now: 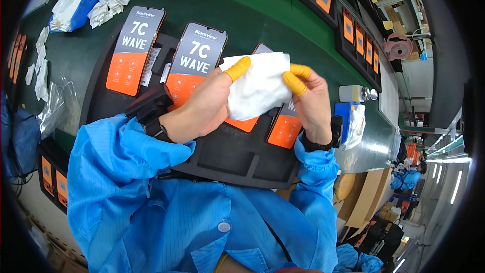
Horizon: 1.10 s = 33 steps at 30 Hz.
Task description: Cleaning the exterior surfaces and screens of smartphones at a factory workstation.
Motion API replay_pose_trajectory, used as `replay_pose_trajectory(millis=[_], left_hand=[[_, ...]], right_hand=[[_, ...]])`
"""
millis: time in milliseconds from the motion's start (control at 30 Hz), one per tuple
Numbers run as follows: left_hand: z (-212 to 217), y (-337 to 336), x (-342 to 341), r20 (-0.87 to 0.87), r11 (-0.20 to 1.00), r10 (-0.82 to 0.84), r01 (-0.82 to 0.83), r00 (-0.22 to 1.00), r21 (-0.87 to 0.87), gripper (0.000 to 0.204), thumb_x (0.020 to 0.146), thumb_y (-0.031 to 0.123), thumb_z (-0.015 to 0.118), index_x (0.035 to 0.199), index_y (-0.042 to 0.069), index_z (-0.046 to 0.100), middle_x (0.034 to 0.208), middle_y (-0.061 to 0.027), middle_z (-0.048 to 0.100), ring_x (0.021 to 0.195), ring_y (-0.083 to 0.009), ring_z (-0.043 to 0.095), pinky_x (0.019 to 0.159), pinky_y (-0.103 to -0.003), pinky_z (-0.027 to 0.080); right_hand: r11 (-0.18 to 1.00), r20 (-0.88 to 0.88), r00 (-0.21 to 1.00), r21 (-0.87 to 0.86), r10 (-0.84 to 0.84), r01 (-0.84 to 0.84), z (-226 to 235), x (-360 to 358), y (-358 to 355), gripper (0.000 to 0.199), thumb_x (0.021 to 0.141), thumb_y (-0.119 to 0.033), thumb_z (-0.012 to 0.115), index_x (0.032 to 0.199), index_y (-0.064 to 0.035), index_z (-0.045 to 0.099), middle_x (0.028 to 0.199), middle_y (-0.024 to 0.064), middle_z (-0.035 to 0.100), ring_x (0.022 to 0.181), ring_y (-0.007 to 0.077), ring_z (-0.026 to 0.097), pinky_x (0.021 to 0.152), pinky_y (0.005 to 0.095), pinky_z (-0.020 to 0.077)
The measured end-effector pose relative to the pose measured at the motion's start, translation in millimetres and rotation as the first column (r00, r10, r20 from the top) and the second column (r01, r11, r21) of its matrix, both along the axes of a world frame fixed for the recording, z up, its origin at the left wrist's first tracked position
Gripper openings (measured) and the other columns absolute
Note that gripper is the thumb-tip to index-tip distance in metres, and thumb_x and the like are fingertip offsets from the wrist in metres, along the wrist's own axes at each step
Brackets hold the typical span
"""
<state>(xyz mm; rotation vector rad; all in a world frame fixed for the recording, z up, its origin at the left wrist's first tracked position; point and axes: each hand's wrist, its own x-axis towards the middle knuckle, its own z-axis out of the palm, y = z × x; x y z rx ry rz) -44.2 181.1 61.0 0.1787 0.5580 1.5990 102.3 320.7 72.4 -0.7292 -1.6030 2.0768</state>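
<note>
A white cloth (260,86) is stretched between my two hands in front of my chest. My left hand (202,103) pinches its left side, with a yellow finger cot on the thumb. On the right, my right hand (312,108) grips the cloth's edge between fingers wearing yellow cots. Below lies a black foam tray (225,159) holding several phones with grey and orange printed fronts. The leftmost phone (134,53) is in full view, and my left hand partly covers the second phone (197,55). The cloth and my right hand hide much of the right-hand phone (285,129).
At the back left sit a blue box of white wipes (83,0) and crumpled wipes (108,9). A clear plastic bag (61,103) lies left of the tray. To the right are a bottle (351,93) and another blue wipe box (343,119). More phone trays (353,48) line the far edge.
</note>
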Motion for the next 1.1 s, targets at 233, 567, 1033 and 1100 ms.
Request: replay_pose_trajectory(millis=[233,567,1033,1100], left_hand=[[6.5,-3.3,3.1,-0.234,0.977,0.052,-0.098,0.971,-0.188,0.038,0.101,0.024,0.036,0.129,-0.002,0.042,0.123,-0.0134,0.054,0.111,-0.0229,0.059,0.092,-0.035,0.051],[-3.0,-2.9,-0.1,0.019,0.996,-0.034,0.032,0.999,0.083,0.047,0.101,0.038,0.034,0.129,0.001,0.042,0.124,-0.0148,0.051,0.113,-0.0255,0.054,0.099,-0.038,0.043],[-8.5,-5.6,1.7,-0.512,0.994,-0.091,0.048,0.854,-0.098,0.028,0.097,0.016,0.052,0.119,0.000,0.051,0.109,-0.0134,0.061,0.096,-0.0220,0.064,0.084,-0.034,0.055],[-8.7,-3.8,-0.4,-0.439,0.994,-0.071,0.028,0.896,-0.104,0.026,0.094,0.013,0.055,0.116,-0.002,0.052,0.105,-0.0124,0.062,0.091,-0.0199,0.065,0.081,-0.031,0.055]], right_hand=[[0.624,0.049,0.975,0.775,-0.217,0.099,-3.5,-15.5,-23.4,0.015,0.079,-0.002,0.071,0.094,0.0005,0.069,0.080,0.0071,0.064,0.069,0.0114,0.063,0.062,0.0227,0.0513],[0.356,0.066,0.982,0.934,-0.176,0.001,-12.7,-19.0,-57.6,0.026,0.075,-0.004,0.072,0.099,0.0005,0.064,0.085,0.0145,0.058,0.072,0.0305,0.061,0.063,0.0362,0.0510],[0.771,-0.283,0.959,-0.609,0.006,-0.185,-14.5,24.3,-21.0,0.030,0.095,-0.013,0.050,0.122,0.0006,0.052,0.122,0.0118,0.057,0.112,0.0212,0.057,0.094,0.0368,0.0491],[0.783,-0.272,0.962,-0.598,0.005,-0.172,-17.2,21.1,-20.3,0.031,0.096,-0.015,0.050,0.122,0.0005,0.052,0.122,0.0118,0.057,0.112,0.0211,0.056,0.094,0.0364,0.0488]])
